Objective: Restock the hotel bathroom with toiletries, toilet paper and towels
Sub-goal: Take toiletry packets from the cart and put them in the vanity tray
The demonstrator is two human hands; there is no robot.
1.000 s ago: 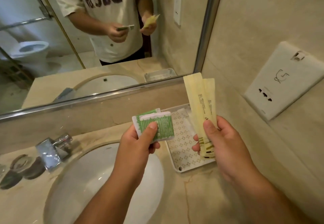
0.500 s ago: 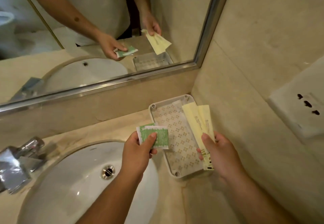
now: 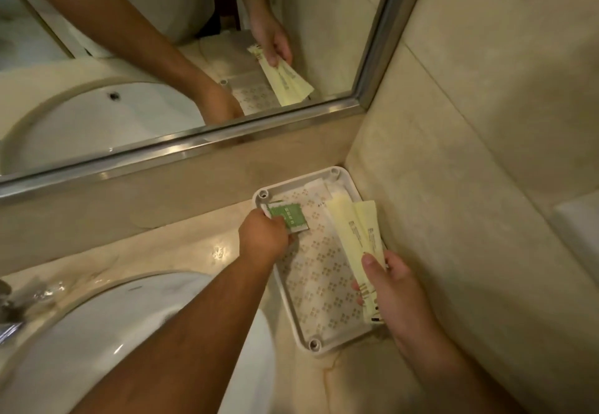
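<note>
Head view: left hand (image 3: 264, 238) curls its fingers round a small green sachet (image 3: 290, 216), holding it at the far left corner of the white tray (image 3: 301, 177). Right hand (image 3: 398, 290) pinches two long yellow sachets (image 3: 348, 229), thumb on top, along the tray's right side. Released askew, the yellow pair could overhang the near rim and slide onto the wet-looking countertop (image 3: 194, 245) by the washbasin (image 3: 129, 332).

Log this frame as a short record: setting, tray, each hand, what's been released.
setting: bathroom counter, sink at left, mirror behind
tray: white tray in the wall corner, patterned liner inside
left hand: grips green sachets at the tray's far left corner
right hand: holds two long yellow packets over the tray's right side
released: nothing yet
</note>
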